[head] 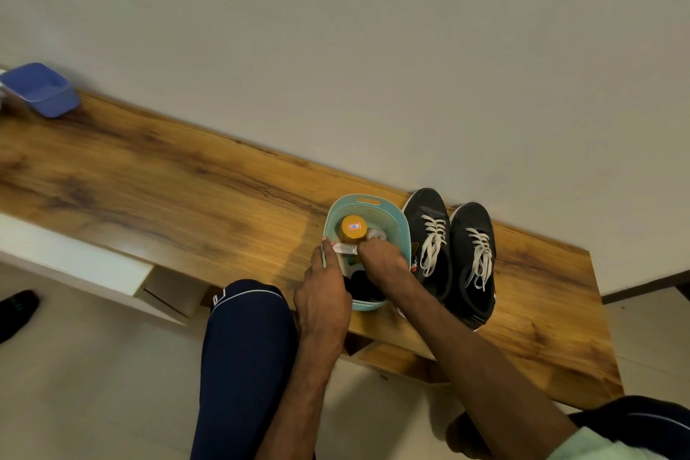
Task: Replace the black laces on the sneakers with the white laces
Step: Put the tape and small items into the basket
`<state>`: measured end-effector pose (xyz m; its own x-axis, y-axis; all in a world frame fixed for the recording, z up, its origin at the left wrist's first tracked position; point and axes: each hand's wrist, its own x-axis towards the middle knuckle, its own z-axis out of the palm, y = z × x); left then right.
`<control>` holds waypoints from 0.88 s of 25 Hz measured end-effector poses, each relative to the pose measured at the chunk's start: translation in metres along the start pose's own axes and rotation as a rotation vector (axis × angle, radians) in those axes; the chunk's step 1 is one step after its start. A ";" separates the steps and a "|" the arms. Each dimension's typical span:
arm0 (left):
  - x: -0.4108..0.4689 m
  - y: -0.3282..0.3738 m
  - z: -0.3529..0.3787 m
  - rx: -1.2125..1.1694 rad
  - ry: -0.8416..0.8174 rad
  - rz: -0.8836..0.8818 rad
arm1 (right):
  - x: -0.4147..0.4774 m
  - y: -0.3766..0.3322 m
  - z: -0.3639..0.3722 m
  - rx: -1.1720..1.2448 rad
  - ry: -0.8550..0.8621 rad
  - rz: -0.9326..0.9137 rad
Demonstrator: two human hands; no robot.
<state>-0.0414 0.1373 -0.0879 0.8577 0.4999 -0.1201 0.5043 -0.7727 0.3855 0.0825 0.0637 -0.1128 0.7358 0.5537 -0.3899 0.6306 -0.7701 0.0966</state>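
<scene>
Teal basket (396, 217) on table (179, 190), beside white-laced black sneakers (471, 228). My left hand (323, 295) lies straight-fingered against its rim; right hand (381, 258) reaches inside, grip hidden.

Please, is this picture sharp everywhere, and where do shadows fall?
Head view: sharp in the middle, the white laces on the sneakers read clearly; the blue tub at the left edge is smeared; the wide lens tilts the wooden table; soft light, no glare; a faint shadow lies on the table beside the left hand.
</scene>
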 end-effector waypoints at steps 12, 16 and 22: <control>0.000 0.002 -0.002 0.001 -0.009 -0.004 | -0.009 -0.005 -0.008 -0.088 0.069 0.070; -0.001 0.001 -0.001 -0.002 -0.012 -0.003 | -0.008 -0.005 -0.008 -0.085 0.086 0.101; 0.000 0.001 0.000 0.001 -0.011 -0.003 | -0.004 -0.008 -0.005 -0.093 0.088 0.048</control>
<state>-0.0404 0.1364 -0.0878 0.8571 0.4982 -0.1313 0.5072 -0.7715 0.3840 0.0761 0.0694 -0.1072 0.7817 0.5461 -0.3013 0.6117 -0.7656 0.1994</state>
